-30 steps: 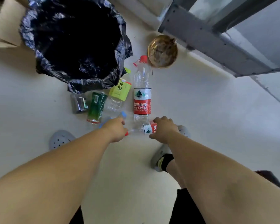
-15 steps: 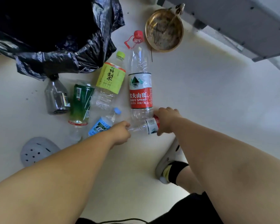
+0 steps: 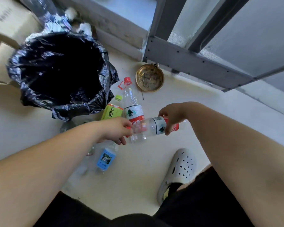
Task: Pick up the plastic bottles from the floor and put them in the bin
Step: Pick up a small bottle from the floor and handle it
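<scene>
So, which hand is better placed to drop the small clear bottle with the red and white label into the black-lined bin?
Probably the left hand: it grips the small clear bottle at its cap end, nearer the black-lined bin. The right hand holds the label end, farther away.

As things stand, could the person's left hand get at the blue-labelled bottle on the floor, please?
Probably not at once. The blue-labelled bottle lies uncovered just below the left hand, but that hand grips the cap end of the small red-labelled bottle, which the right hand also holds.
</scene>
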